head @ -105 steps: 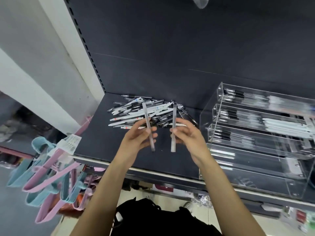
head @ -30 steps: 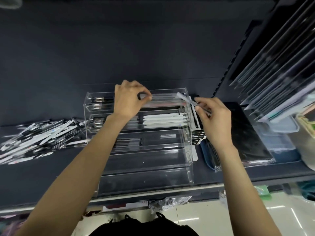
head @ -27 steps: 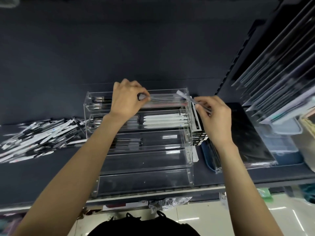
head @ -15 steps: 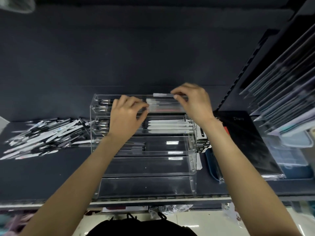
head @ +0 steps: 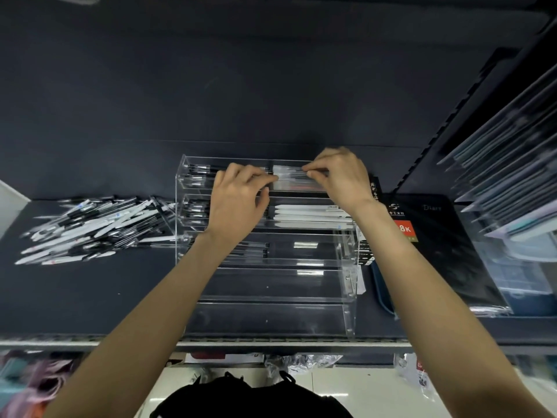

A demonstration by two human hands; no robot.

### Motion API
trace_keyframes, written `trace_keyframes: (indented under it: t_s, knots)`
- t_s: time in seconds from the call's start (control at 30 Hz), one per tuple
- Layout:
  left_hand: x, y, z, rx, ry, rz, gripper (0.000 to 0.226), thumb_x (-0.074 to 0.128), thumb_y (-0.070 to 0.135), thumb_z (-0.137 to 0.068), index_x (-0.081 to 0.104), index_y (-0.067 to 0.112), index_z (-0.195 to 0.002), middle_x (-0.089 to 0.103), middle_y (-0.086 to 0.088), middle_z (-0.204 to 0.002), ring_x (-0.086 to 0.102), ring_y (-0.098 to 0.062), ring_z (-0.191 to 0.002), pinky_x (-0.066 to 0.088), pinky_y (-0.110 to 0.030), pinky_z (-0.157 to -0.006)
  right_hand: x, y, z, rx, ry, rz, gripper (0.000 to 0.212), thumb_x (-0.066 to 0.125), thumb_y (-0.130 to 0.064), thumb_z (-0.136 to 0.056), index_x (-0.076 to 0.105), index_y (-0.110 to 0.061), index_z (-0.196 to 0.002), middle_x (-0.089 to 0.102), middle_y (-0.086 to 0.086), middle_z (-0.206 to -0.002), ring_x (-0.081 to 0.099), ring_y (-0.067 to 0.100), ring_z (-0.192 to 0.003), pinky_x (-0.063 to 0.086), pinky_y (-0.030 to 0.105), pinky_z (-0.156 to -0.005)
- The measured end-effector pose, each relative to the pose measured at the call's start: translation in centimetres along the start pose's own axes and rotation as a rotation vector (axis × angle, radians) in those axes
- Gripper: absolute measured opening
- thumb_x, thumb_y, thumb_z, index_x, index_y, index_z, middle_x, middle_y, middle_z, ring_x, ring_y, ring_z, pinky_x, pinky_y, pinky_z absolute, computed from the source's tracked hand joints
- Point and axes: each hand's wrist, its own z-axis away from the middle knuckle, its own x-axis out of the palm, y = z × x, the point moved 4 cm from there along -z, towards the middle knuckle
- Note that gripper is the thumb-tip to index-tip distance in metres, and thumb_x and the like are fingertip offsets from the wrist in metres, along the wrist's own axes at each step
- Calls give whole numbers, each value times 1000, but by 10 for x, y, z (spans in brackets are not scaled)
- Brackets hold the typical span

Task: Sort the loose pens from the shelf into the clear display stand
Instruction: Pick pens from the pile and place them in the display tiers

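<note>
At the lower middle of the frame the clear display stand (head: 271, 321) is seen with five stepped tiers: the two nearest appear bare, and the three farther ones hold pens. At the top tier a clear pen (head: 289, 174), carried over the stand's right end half a second ago, is now laid lengthwise, pinched by the left hand (head: 238, 203) and the right hand (head: 340, 176); one more pen is judged nearly sorted. At middle left a pile of loose pens (head: 90, 230), too many to count, remains on the shelf (head: 90, 297).
</note>
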Motion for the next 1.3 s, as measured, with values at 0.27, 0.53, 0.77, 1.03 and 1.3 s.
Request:
trace_keyframes:
  t_s: [0.27, 0.53, 0.77, 1.03, 1.3]
  knots:
    - [-55, 0, 26, 14, 129, 114, 26, 57, 23, -90, 69, 15, -111, 67, -1, -98, 54, -17, -91, 43, -30, -80, -21, -36, 59, -32, 416, -117, 18, 58, -12, -90, 70, -13, -103, 70, 1, -98, 62, 19, -92, 44, 23, -81]
    - [-131, -96, 178, -228, 257, 119, 20, 49, 16, -91, 68, 11, -87, 63, -2, -66, 51, -17, -58, 41, -34, -54, 86, -218, 133, -302, -240, -408, 28, 48, -35, -91, 62, -28, -114, 65, -12, -108, 59, 7, -98, 50, 24, -80]
    - [-100, -253, 256, -673, -365, -79, 28, 68, 8, -80, 66, 8, -108, 66, -15, -104, 60, -40, -98, 47, -46, -89, 183, -265, 94, -197, -510, -102, 32, 47, -28, -96, 54, -26, -128, 55, -6, -128, 48, 15, -119, 43, 32, -92]
    - [-68, -320, 244, -526, -400, -29, 36, 67, 5, -77, 66, 10, -112, 65, -11, -108, 59, -36, -101, 50, -44, -85, 258, -258, 28, 9, -461, 213, 40, 46, -8, -92, 46, -10, -132, 53, 10, -129, 42, 28, -122, 43, 38, -96]
    - [-61, -331, 241, -385, -421, -14, 29, 79, 8, -68, 66, 13, -93, 64, -8, -89, 61, -32, -81, 52, -40, -71, 288, -250, 25, 29, -441, 407, 32, 54, -13, -90, 49, -9, -122, 57, 9, -120, 49, 28, -112, 40, 36, -98]
